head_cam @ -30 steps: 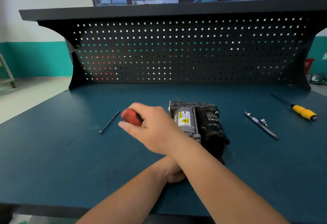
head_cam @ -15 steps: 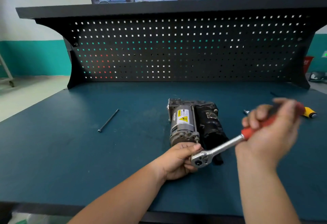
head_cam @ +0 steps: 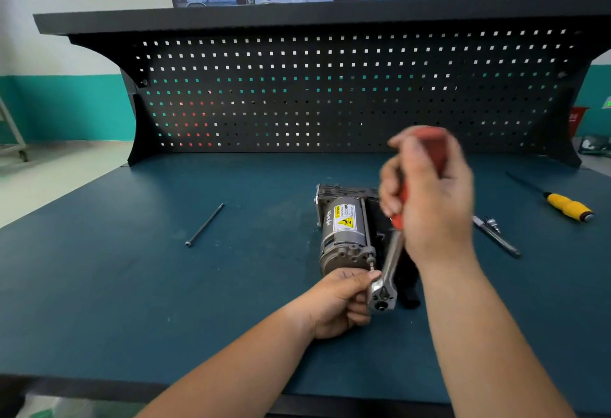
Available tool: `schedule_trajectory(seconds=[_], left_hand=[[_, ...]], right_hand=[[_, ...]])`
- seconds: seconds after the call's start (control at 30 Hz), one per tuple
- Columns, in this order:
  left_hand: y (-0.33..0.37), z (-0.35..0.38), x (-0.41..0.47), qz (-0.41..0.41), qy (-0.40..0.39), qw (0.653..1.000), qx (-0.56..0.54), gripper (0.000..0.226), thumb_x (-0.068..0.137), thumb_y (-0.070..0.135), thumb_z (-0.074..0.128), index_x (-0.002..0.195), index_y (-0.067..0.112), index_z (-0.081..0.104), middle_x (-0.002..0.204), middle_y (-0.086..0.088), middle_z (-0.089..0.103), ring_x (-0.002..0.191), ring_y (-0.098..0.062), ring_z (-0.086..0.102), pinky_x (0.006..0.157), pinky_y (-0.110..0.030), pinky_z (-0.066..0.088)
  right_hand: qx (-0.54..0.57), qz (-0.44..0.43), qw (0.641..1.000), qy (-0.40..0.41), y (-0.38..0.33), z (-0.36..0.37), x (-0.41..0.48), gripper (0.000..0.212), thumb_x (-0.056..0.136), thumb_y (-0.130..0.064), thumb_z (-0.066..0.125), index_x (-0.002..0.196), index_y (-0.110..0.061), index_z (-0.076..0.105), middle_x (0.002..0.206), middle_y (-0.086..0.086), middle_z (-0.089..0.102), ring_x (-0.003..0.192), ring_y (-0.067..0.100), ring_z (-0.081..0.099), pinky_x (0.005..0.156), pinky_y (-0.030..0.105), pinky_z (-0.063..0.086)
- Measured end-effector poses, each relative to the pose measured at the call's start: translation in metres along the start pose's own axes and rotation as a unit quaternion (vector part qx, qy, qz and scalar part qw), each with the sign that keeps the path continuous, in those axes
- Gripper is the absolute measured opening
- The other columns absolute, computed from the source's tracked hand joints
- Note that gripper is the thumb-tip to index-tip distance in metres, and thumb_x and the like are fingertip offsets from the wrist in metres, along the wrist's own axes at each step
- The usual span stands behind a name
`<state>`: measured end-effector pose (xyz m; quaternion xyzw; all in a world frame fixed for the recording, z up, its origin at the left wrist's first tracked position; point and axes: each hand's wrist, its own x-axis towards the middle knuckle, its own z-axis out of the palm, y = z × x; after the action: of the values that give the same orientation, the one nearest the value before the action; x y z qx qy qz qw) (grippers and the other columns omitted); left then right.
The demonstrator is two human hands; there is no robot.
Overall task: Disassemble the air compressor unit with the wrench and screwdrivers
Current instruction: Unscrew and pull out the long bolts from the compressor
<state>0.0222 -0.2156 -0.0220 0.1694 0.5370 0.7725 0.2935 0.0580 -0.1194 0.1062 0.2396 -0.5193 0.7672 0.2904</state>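
Observation:
The air compressor unit (head_cam: 345,229), grey metal with a yellow warning label and a black part on its right, lies at the middle of the blue bench. A ratchet wrench (head_cam: 388,265) with a red handle stands nearly upright in front of it, its head low at the compressor's near end. My right hand (head_cam: 429,196) grips the red handle, blurred by motion. My left hand (head_cam: 340,302) holds the wrench head with curled fingers, right by a bolt sticking out of the compressor's near end.
A long black bolt (head_cam: 205,224) lies to the left on the blue bench top (head_cam: 132,285). On the right lie a metal extension bar (head_cam: 496,236) and a yellow-handled screwdriver (head_cam: 562,206). A black pegboard (head_cam: 330,93) closes the back.
My right hand swung the wrench handle from the far left over to the right, then back up to nearly upright. My left hand has stayed at the wrench head.

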Motion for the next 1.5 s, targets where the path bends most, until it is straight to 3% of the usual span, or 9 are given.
schedule_trajectory(seconds=[0.2, 0.37, 0.47, 0.6, 0.8, 0.93, 1.07, 1.27, 1.5], left_hand=[[-0.004, 0.000, 0.004, -0.034, 0.052, 0.997, 0.037, 0.035, 0.084, -0.001, 0.040, 0.056, 0.019, 0.045, 0.058, -0.001, 0.036, 0.052, -0.007, 0.030, 0.053, -0.020, 0.025], [-0.005, -0.008, 0.002, -0.041, 0.055, 0.997, 0.017, 0.051, 0.091, -0.001, 0.044, 0.047, 0.021, 0.060, 0.055, 0.004, 0.056, 0.051, -0.005, 0.052, 0.055, -0.018, 0.041], [0.001, 0.003, 0.001, -0.009, 0.059, 0.998, 0.019, 0.019, 0.072, 0.005, 0.047, 0.056, 0.017, 0.047, 0.058, -0.002, 0.039, 0.053, -0.008, 0.034, 0.053, -0.020, 0.026], [-0.001, 0.005, 0.003, 0.006, 0.055, 0.998, -0.003, 0.036, 0.087, 0.014, 0.060, 0.051, 0.017, 0.055, 0.058, -0.002, 0.029, 0.047, -0.006, 0.018, 0.037, -0.010, 0.021], [0.001, 0.006, 0.003, 0.024, 0.024, 0.999, -0.012, 0.027, 0.080, 0.027, 0.057, 0.057, 0.014, 0.061, 0.049, 0.001, 0.042, 0.039, 0.000, 0.029, 0.035, -0.008, 0.026], [-0.001, 0.004, 0.003, 0.036, 0.021, 0.999, -0.016, 0.030, 0.087, 0.021, 0.054, 0.059, 0.014, 0.062, 0.045, 0.005, 0.041, 0.037, 0.001, 0.028, 0.036, -0.009, 0.025], [0.000, 0.004, 0.002, 0.020, 0.012, 1.000, -0.002, 0.022, 0.083, 0.024, 0.057, 0.067, 0.009, 0.055, 0.044, 0.007, 0.042, 0.035, 0.001, 0.028, 0.037, -0.010, 0.024], [-0.001, -0.001, 0.002, -0.003, -0.014, 0.999, -0.029, 0.027, 0.084, 0.026, 0.052, 0.060, 0.018, 0.059, 0.051, 0.007, 0.045, 0.040, 0.000, 0.033, 0.042, -0.011, 0.030], [-0.006, -0.008, 0.007, -0.049, 0.044, 0.998, 0.013, 0.034, 0.082, 0.005, 0.047, 0.053, 0.018, 0.059, 0.058, 0.000, 0.054, 0.051, -0.008, 0.050, 0.053, -0.018, 0.039]], right_hand=[[-0.225, 0.006, 0.948, -0.223, 0.031, 0.048, -0.008, 0.016, 0.082, -0.030, 0.067, 0.077, -0.034, 0.053, 0.057, -0.012, 0.049, 0.052, 0.009, 0.040, 0.051, 0.020, 0.036], [-0.318, -0.022, 0.892, -0.320, 0.042, 0.060, -0.023, 0.010, 0.088, -0.032, 0.064, 0.090, -0.025, 0.059, 0.060, -0.016, 0.048, 0.057, 0.004, 0.046, 0.055, 0.020, 0.037], [-0.219, -0.020, 0.952, -0.211, 0.028, 0.050, -0.014, 0.012, 0.083, -0.025, 0.067, 0.082, -0.030, 0.056, 0.057, -0.017, 0.050, 0.052, 0.000, 0.044, 0.054, 0.012, 0.036], [-0.023, -0.005, 0.999, 0.024, 0.005, 0.006, -0.001, 0.006, 0.086, -0.019, 0.056, 0.080, -0.022, 0.055, 0.049, -0.010, 0.048, 0.038, 0.004, 0.038, 0.038, 0.015, 0.031], [0.146, -0.003, 0.923, 0.356, 0.009, -0.065, -0.029, 0.025, 0.101, -0.033, 0.035, 0.079, -0.024, 0.045, 0.049, -0.011, 0.041, 0.040, 0.004, 0.032, 0.042, 0.017, 0.029], [0.204, 0.009, 0.883, 0.422, 0.018, -0.076, -0.042, 0.031, 0.099, -0.039, 0.035, 0.074, -0.024, 0.044, 0.049, -0.010, 0.040, 0.040, 0.005, 0.031, 0.042, 0.017, 0.027], [0.138, -0.020, 0.932, 0.336, 0.009, -0.061, -0.026, 0.023, 0.099, -0.028, 0.036, 0.078, -0.022, 0.042, 0.048, -0.010, 0.041, 0.038, 0.006, 0.031, 0.041, 0.018, 0.028], [-0.035, 0.005, 0.999, 0.033, 0.001, 0.000, 0.007, 0.007, 0.085, -0.024, 0.054, 0.083, -0.019, 0.049, 0.047, -0.007, 0.048, 0.036, 0.006, 0.038, 0.037, 0.015, 0.031], [-0.363, -0.010, 0.878, -0.313, 0.042, 0.060, -0.012, 0.013, 0.088, -0.034, 0.065, 0.090, -0.027, 0.054, 0.052, -0.013, 0.045, 0.050, 0.004, 0.044, 0.052, 0.024, 0.035]])
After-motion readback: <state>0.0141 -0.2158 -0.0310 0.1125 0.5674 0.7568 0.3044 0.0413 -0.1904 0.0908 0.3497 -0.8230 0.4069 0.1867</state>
